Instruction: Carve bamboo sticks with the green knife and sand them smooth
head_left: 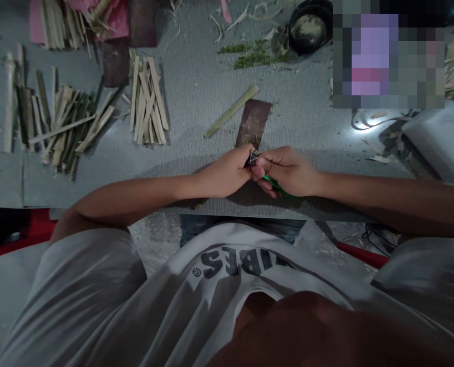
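Note:
My two hands meet just above the near edge of the table. My right hand point(288, 168) is closed around a green-handled tool point(271, 181), whose exact kind is mostly hidden by the fingers. A small dark piece with a metallic glint point(253, 158) shows between the hands. Curled in beside it, my left hand point(236, 171) is closed, and what its fingers grip is hidden. Just beyond the hands lies a dark reddish-brown strip point(254, 120) with green shavings on it. A single pale green bamboo strip point(232, 111) rests slantwise to its left.
Bundles of cut bamboo strips point(149, 102) and a looser pile point(64, 125) lie on the left. More strips sit on pink material point(114, 23) at the back. Green shavings point(257, 53), a black round object point(309, 30) and a pale box point(441, 140) are farther right.

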Motion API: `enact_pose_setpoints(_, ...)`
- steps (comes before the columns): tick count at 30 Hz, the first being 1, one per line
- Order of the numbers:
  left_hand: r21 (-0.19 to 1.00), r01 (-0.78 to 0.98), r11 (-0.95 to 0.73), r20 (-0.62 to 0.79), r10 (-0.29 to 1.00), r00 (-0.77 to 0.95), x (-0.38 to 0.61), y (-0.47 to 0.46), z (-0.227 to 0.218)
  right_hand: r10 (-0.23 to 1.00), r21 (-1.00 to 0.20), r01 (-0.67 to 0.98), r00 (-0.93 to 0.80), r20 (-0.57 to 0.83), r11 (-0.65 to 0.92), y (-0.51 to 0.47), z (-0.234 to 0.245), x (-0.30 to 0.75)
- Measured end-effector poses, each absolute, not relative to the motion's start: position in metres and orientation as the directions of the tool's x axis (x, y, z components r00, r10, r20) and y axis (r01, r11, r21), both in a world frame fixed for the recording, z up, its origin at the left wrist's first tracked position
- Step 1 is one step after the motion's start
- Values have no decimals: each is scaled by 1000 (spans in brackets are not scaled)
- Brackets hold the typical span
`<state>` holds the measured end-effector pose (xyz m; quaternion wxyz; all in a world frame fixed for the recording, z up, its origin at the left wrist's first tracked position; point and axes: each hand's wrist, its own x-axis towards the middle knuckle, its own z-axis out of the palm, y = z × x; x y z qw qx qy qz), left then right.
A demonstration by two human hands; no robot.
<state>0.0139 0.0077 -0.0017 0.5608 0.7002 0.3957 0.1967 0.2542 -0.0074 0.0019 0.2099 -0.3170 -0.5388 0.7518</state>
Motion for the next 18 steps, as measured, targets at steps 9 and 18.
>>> enact_pose_setpoints(9, 966, 245, -81, -88, 790, 606, 16, 14, -7, 741, -939, -42, -627, -242, -342, 1, 1, 255)
enact_pose_setpoints(18, 968, 216, -130, -33, 783, 621, 9, 19, -13, 439, -889, 42, -858, -267, -457, 29, -1, 264)
